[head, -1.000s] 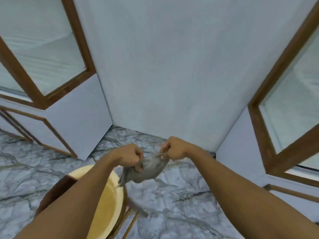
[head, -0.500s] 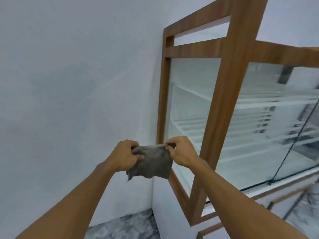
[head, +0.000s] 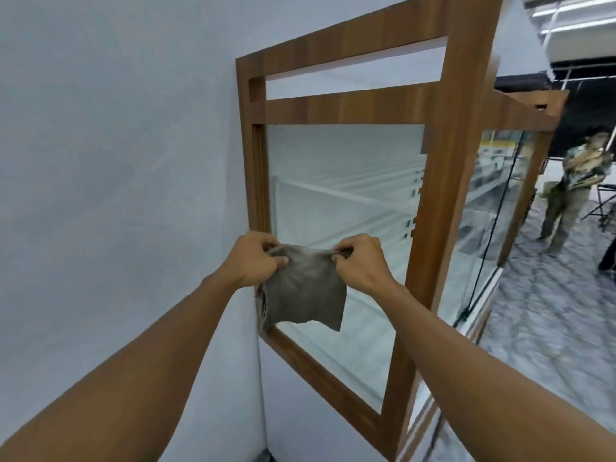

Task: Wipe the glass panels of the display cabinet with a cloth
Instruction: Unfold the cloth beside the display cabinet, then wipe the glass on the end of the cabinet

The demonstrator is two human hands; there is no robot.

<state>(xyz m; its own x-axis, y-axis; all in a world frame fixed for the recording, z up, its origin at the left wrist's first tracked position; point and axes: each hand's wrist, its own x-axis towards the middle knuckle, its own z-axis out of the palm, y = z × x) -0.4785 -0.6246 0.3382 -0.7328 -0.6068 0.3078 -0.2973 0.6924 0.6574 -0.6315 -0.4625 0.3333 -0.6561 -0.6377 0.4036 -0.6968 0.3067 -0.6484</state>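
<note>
Wall of plain pale grey plaster (head: 116, 161) fills the left of the head view and meets the brown wooden display cabinet (head: 446, 201) at a corner. Just right of that corner I see the left hand (head: 255, 263) raised on a bare forearm, its fingers curled and thumb pinching the upper left corner of a crumpled grey square cloth (head: 303, 291). The cloth hangs spread between the two hands, in front of the lower left part of the cabinet's side glass panel (head: 343, 155); I cannot tell whether it touches the glass. Its lower left corner overlaps the bottom corner of the wooden frame. The right hand (head: 361, 265) grips the upper right corner, fingers folded round a bunched edge of the fabric. Behind the glass, white shelves (head: 333, 190) run back into the cabinet. Right of the thick wooden corner post, the front glass panel (head: 480, 248) stretches away, with a thin black line (head: 493, 228) running down it. Grey-veined marble floor (head: 550, 328) lies beyond. At far right a blurred person in a patterned shirt and olive trousers (head: 573, 188) stands well apart from the cabinet, arms raised to the chest.
</note>
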